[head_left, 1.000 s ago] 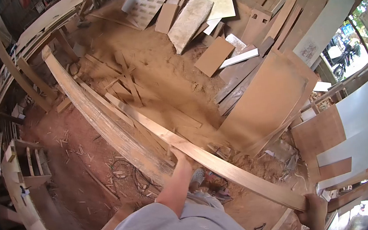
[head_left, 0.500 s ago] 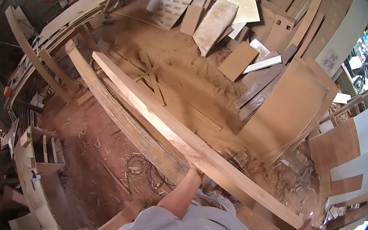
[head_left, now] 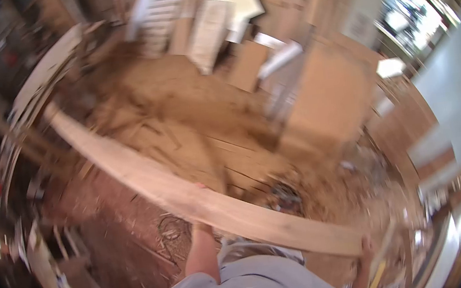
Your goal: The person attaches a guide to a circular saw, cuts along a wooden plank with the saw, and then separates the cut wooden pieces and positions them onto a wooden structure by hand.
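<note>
A long wooden plank [head_left: 233,215] runs from the upper left down to the lower right, in front of the grey shirt. Near its middle, my left hand [head_left: 200,227] grips the lower edge, with a fingertip showing at the upper edge. My right hand [head_left: 366,247] is closed on the plank's right end. The plank's broad face is turned up towards the camera. Its far end reaches the upper left, where blur makes it hard to tell from the rough beam seen earlier.
Boards and panels [head_left: 328,92] lean and lie at the upper right. A sawdust-covered floor [head_left: 178,93] holds wood scraps. At the left stand a stack of curved boards [head_left: 44,80] and a wooden frame [head_left: 58,286]. Coiled cable [head_left: 172,232] lies below the plank.
The plank has turned so its broad face shows, and now lies over the line of the rough beam. The right hand has come up into clearer view. The whole view has swung and blurred.
</note>
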`<action>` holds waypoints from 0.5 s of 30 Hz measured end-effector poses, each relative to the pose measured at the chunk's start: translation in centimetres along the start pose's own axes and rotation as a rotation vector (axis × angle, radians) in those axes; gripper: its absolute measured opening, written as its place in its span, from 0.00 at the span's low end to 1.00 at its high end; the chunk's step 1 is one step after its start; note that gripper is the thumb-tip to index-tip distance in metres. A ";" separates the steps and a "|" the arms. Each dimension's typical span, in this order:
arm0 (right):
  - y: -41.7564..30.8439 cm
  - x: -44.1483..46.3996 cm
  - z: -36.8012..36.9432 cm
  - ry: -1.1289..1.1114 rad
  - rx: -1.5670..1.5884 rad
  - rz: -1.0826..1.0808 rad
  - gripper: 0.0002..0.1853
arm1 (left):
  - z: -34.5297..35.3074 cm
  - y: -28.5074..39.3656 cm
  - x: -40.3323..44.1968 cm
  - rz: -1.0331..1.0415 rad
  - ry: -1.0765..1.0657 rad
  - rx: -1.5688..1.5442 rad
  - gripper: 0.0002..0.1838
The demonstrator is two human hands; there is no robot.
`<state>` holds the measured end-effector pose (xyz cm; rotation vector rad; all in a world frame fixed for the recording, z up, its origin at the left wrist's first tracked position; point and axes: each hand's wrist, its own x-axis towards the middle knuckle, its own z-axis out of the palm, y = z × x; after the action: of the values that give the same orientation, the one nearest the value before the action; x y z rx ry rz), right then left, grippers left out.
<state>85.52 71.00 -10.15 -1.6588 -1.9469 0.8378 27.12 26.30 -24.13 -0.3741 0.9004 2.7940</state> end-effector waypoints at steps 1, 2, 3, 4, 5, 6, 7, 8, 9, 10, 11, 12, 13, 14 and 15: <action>-3.1 -2.4 -0.5 0.039 0.126 0.148 0.18 | -0.5 0.6 -1.0 -0.001 -0.045 0.015 0.33; -6.9 -3.3 -1.4 -0.077 0.074 0.120 0.19 | -0.7 0.9 -1.7 0.011 -0.091 0.027 0.32; -11.0 -3.9 -2.6 -0.089 0.074 0.108 0.21 | 3.2 1.9 -2.7 0.069 -0.033 0.127 0.32; -16.5 -5.4 -2.7 -0.057 0.133 0.108 0.24 | 2.9 2.1 -2.4 -0.048 -0.078 -0.130 0.31; -14.8 -5.0 -3.6 -0.040 -0.056 0.109 0.22 | 2.3 2.2 -1.8 -0.162 -0.091 -0.394 0.31; -14.2 -5.4 -4.0 -0.032 -0.100 0.179 0.18 | 2.4 2.5 -2.3 -0.216 -0.111 -0.487 0.28; -13.2 -6.5 -3.7 -0.011 0.069 0.205 0.18 | 2.6 2.9 -3.0 -0.274 -0.127 -0.579 0.25; -12.3 -7.2 -3.3 0.005 0.249 0.204 0.18 | 2.7 3.5 -3.1 -0.286 -0.113 -0.573 0.23; -11.6 -7.6 -3.4 0.009 0.334 0.230 0.17 | 2.4 3.6 -3.6 -0.281 -0.085 -0.514 0.22; -12.6 -7.8 -2.6 0.002 0.412 0.259 0.17 | 2.3 4.2 -3.3 -0.265 -0.031 -0.429 0.21; -13.0 -7.8 -2.0 -0.015 0.496 0.281 0.17 | 1.9 4.5 -3.3 -0.245 0.026 -0.333 0.19; -12.5 -7.8 -2.0 -0.014 0.532 0.302 0.18 | 1.5 4.9 -3.8 -0.222 0.080 -0.238 0.18; -12.0 -8.1 -2.0 -0.023 0.570 0.323 0.20 | 1.0 5.2 -4.5 -0.199 0.143 -0.140 0.17; -11.5 -8.3 -2.1 -0.041 0.606 0.340 0.21 | 0.4 5.6 -5.2 -0.179 0.209 -0.052 0.15; -10.9 -8.3 -2.4 -0.046 0.634 0.345 0.20 | -0.5 6.2 -6.0 -0.158 0.280 0.024 0.14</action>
<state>80.89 62.18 -0.40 -1.5836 -1.2281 1.4499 31.36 20.45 -19.39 -0.8116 0.9141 2.6243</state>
